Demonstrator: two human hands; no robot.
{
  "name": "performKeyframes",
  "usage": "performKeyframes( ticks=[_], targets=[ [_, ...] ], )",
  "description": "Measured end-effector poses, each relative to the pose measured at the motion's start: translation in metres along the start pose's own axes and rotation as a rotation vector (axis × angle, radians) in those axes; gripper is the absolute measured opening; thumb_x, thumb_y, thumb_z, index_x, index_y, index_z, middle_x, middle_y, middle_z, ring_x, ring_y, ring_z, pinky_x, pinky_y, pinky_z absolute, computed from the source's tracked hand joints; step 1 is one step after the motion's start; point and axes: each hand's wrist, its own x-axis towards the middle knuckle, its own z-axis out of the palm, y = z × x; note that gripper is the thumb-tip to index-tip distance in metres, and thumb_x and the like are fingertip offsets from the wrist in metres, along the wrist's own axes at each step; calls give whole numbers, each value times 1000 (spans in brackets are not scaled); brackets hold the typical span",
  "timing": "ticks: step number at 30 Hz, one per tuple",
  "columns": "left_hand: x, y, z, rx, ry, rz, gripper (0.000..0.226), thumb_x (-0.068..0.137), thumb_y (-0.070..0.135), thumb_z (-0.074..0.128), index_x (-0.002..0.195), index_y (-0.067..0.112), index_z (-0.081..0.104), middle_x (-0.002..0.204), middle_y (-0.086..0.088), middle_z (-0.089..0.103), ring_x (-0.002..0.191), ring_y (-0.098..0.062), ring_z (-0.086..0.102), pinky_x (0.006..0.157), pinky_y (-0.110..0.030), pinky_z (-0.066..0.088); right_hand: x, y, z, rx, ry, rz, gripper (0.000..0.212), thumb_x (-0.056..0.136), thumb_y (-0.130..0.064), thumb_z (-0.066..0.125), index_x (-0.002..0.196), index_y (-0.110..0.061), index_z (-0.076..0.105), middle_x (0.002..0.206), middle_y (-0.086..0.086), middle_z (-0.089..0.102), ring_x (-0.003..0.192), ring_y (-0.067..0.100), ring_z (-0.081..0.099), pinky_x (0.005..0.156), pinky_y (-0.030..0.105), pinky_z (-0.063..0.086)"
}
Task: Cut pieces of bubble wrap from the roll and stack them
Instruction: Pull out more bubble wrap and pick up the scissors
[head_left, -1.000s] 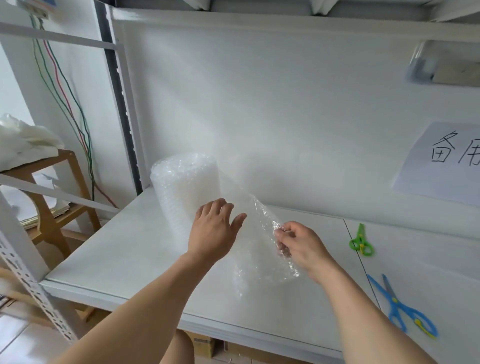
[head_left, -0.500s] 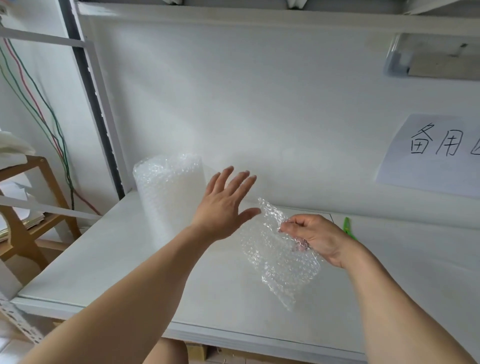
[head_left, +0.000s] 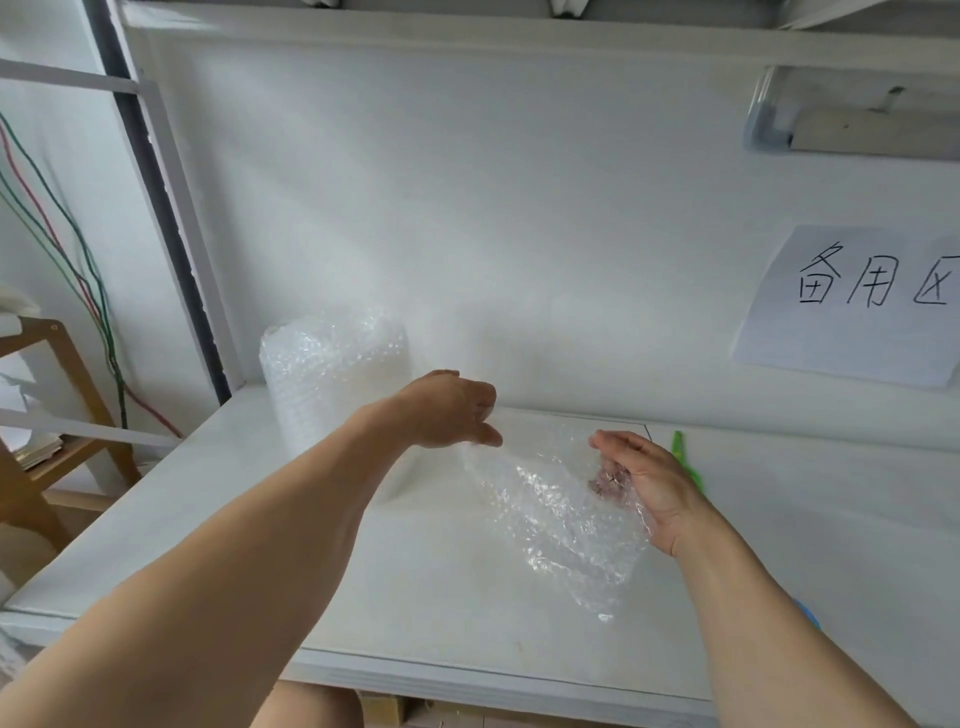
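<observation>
An upright roll of clear bubble wrap (head_left: 332, 379) stands at the back left of the white table (head_left: 218, 519). A loose sheet of bubble wrap (head_left: 561, 525) is stretched just above the table between my hands. My left hand (head_left: 452, 410) pinches the sheet's upper left edge, right of the roll. My right hand (head_left: 649, 488) grips the sheet's right edge, its fingertips showing through the plastic. Whether the sheet still joins the roll is hidden behind my left hand.
Green scissors (head_left: 685, 462) lie just behind my right hand, partly hidden. A blue scissors handle (head_left: 808, 616) peeks out beside my right forearm. A paper sign (head_left: 852, 306) hangs on the back wall. A wooden stool (head_left: 57, 415) stands left of the table.
My left hand was spread open in the air; it has dropped onto the sheet's left edge and closed. My right hand has pulled the sheet flatter and further right.
</observation>
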Motion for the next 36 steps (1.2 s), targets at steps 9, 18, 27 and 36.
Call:
performKeyframes(
  ticks=[9, 18, 27, 36],
  targets=[
    [5, 8, -10, -178, 0, -150, 39, 88, 46, 64, 76, 16, 42, 66, -4, 70, 55, -16, 65, 70, -35, 50, 14, 15, -12, 186, 330, -54, 51, 90, -59, 53, 107, -13, 66, 89, 1, 65, 78, 17, 62, 76, 33, 49],
    [22, 13, 1, -350, 197, -303, 35, 92, 48, 54, 81, 17, 40, 70, -2, 71, 50, -18, 69, 69, -33, 51, -25, 67, 28, 243, 75, -2, 83, 71, -78, 35, 128, -21, 52, 119, 8, 69, 106, 21, 67, 92, 40, 49],
    [16, 20, 7, -500, 56, -208, 38, 92, 45, 58, 83, 13, 41, 75, -6, 72, 55, -25, 70, 61, -30, 45, -2, 70, 67, 135, 94, 182, 92, 73, -50, 78, 143, -13, 32, 93, 5, 58, 85, 15, 62, 87, 28, 51],
    [18, 9, 4, -422, 188, -227, 38, 84, 53, 65, 90, 19, 51, 83, 2, 71, 67, -20, 68, 66, -32, 47, -8, 71, 63, 457, 101, 174, 18, 98, -28, 56, 105, -11, 58, 102, 7, 64, 94, 18, 63, 89, 35, 49]
  ],
)
